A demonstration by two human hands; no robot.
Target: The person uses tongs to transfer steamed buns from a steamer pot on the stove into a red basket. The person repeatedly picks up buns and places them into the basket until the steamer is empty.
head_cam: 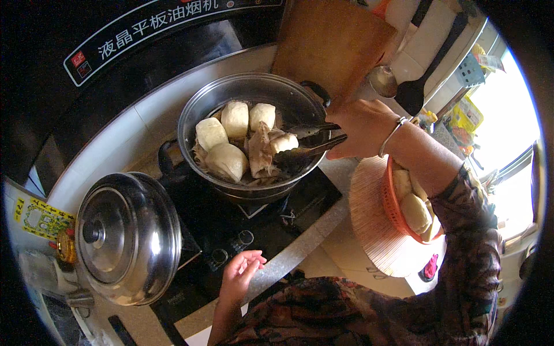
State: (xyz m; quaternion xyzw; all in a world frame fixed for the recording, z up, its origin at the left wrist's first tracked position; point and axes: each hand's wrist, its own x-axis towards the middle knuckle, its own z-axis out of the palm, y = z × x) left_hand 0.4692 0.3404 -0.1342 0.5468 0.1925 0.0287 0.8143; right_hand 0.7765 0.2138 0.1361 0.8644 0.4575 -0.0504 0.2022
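Observation:
My right hand [357,129] grips dark tongs [314,149] that reach over the rim of a steel steamer pot [298,99]. Between the tong tips sits a pale steamed bun [285,142]. A fold of damp steamer cloth [260,151] stands up against that bun. Several other buns rest in the pot, among them a rounded one [227,162] at the near side and a squarer one [235,120] at the back. Empty, with fingers loosely bent, my left hand [242,274] hangs by the front edge of the black gas stove [268,233].
A domed steel lid [114,242] leans on the stove's left side. At right, an orange plastic basket [391,207] of buns stands on a round slatted mat [368,216]. Behind the pot are a wooden cutting board [329,47], a hanging ladle [383,82] and a black spatula [411,95].

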